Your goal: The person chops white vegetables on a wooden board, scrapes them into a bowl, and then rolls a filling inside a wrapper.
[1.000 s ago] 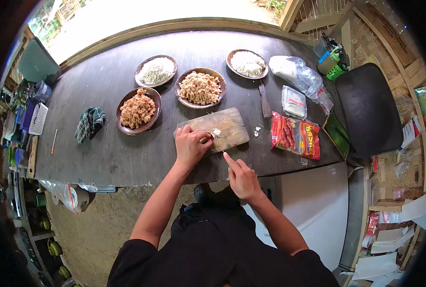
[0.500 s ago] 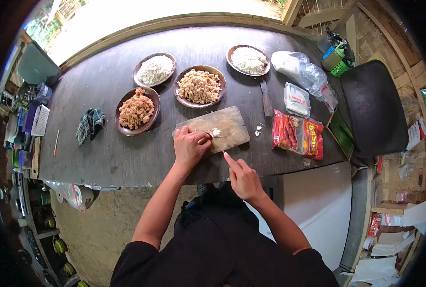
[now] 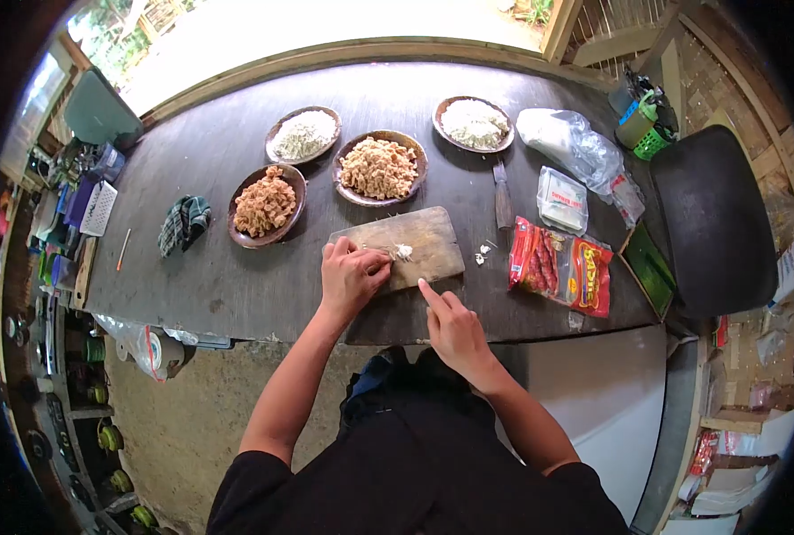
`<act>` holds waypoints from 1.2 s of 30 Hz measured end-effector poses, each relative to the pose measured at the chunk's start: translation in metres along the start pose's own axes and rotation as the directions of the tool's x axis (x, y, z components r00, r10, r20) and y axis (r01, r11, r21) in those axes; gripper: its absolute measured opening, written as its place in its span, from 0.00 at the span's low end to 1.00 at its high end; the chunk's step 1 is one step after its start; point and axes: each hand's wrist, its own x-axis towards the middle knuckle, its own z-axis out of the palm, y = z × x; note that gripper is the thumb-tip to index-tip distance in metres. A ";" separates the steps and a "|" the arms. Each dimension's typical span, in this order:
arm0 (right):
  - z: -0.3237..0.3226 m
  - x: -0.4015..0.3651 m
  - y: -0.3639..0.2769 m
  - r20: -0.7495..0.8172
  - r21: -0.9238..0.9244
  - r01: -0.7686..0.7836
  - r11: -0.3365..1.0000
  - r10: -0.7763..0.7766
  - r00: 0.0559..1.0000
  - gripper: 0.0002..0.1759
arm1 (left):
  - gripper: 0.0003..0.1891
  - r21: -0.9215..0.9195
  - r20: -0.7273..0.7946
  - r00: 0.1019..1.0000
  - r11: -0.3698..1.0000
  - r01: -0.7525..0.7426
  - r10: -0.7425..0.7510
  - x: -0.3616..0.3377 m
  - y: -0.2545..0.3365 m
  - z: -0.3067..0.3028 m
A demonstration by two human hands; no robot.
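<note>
On a worn wooden cutting board lies a small heap of chopped white bits. My left hand rests on the board's left part, fingers bunched against the left of the heap; what they pinch is hidden. My right hand is at the board's near edge, index finger stretched forward and the other fingers curled under. Whatever is in that grip is too hard to make out. A few white scraps lie on the table right of the board.
Beyond the board stand two bowls of brown crumbly pieces and two of white shreds. Rightward lie a knife, a red sausage packet, plastic bags and a black chair. A checked cloth lies left.
The camera view has shifted slightly, so the table's contents sit a little differently in the picture. Both hands keep nearly the same pose at the board.
</note>
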 end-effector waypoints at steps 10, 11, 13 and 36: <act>0.006 -0.006 0.002 0.085 -0.021 0.021 1.000 -0.019 0.996 0.31 | 0.05 -0.070 -0.053 0.997 0.996 0.049 -0.052 -0.004 -0.001 0.008; 0.007 -0.004 0.004 0.090 -0.021 0.023 1.000 -0.021 0.996 0.31 | 0.05 -0.059 -0.042 0.997 0.997 0.057 -0.060 -0.004 -0.001 0.008; 0.007 0.000 0.006 0.068 -0.031 0.049 0.998 -0.046 0.997 0.31 | 0.05 -0.044 -0.032 0.997 0.997 0.064 -0.066 -0.003 0.000 0.007; 0.000 -0.006 0.011 0.048 0.032 0.058 0.998 -0.059 0.997 0.30 | 0.06 -0.015 -0.030 0.994 0.994 0.109 -0.110 -0.006 -0.001 0.011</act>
